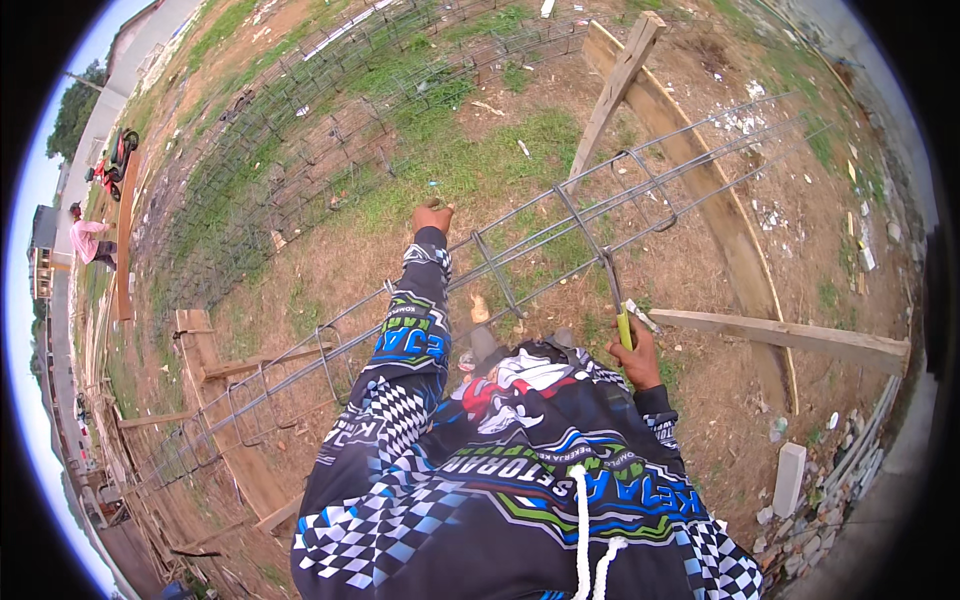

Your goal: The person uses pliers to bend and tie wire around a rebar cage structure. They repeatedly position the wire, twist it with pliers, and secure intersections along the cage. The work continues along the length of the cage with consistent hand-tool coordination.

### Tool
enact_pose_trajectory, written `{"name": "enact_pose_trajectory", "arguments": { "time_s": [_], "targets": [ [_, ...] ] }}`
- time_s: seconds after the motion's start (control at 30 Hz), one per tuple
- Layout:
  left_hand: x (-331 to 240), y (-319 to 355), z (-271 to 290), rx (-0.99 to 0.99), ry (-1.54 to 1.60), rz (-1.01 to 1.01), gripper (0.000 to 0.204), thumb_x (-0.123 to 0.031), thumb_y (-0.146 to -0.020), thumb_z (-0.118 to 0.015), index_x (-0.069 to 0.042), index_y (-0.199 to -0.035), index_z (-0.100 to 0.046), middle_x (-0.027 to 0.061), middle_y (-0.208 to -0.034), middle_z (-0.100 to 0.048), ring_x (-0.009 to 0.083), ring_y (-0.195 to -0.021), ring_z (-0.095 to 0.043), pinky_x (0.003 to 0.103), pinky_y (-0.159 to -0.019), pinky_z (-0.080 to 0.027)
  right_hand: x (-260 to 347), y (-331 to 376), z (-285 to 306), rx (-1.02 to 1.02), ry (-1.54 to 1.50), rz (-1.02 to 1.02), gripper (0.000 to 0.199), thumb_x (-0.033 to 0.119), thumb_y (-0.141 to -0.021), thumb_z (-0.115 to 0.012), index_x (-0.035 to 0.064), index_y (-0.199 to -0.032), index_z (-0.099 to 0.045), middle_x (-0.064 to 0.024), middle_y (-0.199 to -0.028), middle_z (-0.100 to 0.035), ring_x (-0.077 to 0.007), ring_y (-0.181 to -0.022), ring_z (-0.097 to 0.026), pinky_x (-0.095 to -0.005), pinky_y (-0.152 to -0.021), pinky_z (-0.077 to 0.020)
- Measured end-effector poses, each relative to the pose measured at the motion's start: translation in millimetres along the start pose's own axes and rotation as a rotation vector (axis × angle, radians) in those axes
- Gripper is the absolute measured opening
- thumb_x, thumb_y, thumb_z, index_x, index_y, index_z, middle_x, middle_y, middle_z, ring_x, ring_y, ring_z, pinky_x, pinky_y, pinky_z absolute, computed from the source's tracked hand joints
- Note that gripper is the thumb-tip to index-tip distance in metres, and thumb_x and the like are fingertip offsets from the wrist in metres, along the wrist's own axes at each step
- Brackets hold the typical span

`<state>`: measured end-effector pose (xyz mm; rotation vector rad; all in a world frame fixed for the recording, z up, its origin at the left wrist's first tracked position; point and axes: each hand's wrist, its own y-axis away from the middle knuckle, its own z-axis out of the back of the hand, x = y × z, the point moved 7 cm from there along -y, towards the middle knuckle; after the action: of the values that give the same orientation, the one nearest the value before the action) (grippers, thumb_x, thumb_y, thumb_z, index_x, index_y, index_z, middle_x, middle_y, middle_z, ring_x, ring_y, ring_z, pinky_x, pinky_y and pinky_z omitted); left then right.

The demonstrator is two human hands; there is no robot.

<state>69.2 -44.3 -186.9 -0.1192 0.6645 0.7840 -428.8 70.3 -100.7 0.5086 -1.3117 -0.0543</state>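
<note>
A long cage of steel reinforcing bars (582, 222) with square stirrups runs slantwise in front of me, from lower left to upper right. My right hand (637, 355) is closed around the yellow-green handle of a pair of pincers (614, 285). The metal head of the pincers reaches up to a bar at one of the stirrups. Past the near bars, my left hand (432, 217) is curled closed, its forearm crossing over the cage. Whether it grips anything thin is too small to make out.
Wooden trestles (780, 335) stand at the right, with another wooden support (215, 400) at the left. More rebar cages (290, 150) lie on the grass at the far left. Rubble (810, 540) and a pale block (790, 480) lie lower right. A person in pink (85, 238) and a red motorbike (115, 165) are far left.
</note>
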Motion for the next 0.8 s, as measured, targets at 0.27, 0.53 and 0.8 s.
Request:
{"name": "enact_pose_trajectory", "arguments": {
  "time_s": [0.27,0.53,0.8],
  "targets": [
    [-42.0,108.9,80.5,-0.286,0.557,-0.197,0.037,-0.022,-0.089,-0.068,-0.002,-0.120,-0.064,0.0153,-0.111,-0.069,0.0233,-0.097,-0.068,0.038,-0.082,-0.053,63.8,-39.5,-13.7,-0.078,0.496,0.251,0.060,0.019,-0.076,-0.073,0.0022,-0.128,-0.048,-0.0236,-0.105,-0.063,-0.0429,-0.097,-0.061,-0.0467,-0.082,-0.0485],
    [83.1,288.2,127.0,-0.580,0.531,0.047,0.020,-0.017,-0.089,-0.067,-0.003,-0.102,-0.071,0.0130,-0.093,-0.072,0.0214,-0.082,-0.070,0.032,-0.073,-0.053,117.8,-116.1,-97.0,-0.059,0.902,0.583,0.069,0.023,-0.075,-0.077,0.0067,-0.134,-0.047,-0.0203,-0.114,-0.056,-0.0407,-0.108,-0.054,-0.0503,-0.089,-0.0417],
    [242.8,558.1,33.5,-0.484,0.420,0.746,0.028,-0.020,-0.088,-0.068,0.003,-0.103,-0.070,0.0116,-0.083,-0.072,0.0173,-0.068,-0.068,0.030,-0.063,-0.054,71.0,-111.4,-91.1,-0.030,1.105,0.722,0.062,0.032,-0.081,-0.070,0.0061,-0.133,-0.050,-0.0185,-0.126,-0.053,-0.0371,-0.120,-0.047,-0.0506,-0.098,-0.0366]
  ]
}}
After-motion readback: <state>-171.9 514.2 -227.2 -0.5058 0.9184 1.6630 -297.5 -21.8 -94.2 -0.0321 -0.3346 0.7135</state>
